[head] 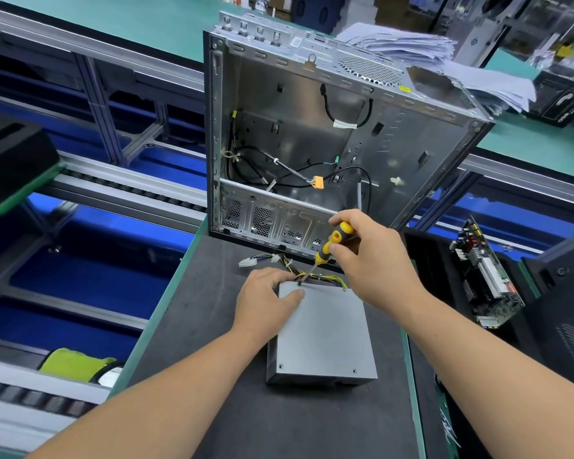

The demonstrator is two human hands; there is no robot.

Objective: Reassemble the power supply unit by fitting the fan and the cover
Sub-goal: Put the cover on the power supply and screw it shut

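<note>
Workbench, dark mat (212,326), assembly-line setting; empty computer case (312,127) upright at 12 o'clock, loose circuit board (487,276) at 3 o'clock.

Item: power supply unit (325,336), centre of mat, grey cover (328,326) already seated on top, wire bundle (315,276) trailing from its far edge.

Left hand (265,299): fingers flat, pressing the cover's far-left corner.

Right hand (375,260): curled around a yellow-and-black screwdriver (328,246), tip at a screw hole on the far edge.

Handling (judgement): rigid sheet-metal box, probably fairly heavy, smooth and apt to slide; steady by the flat top or sides, never by the wires.
</note>
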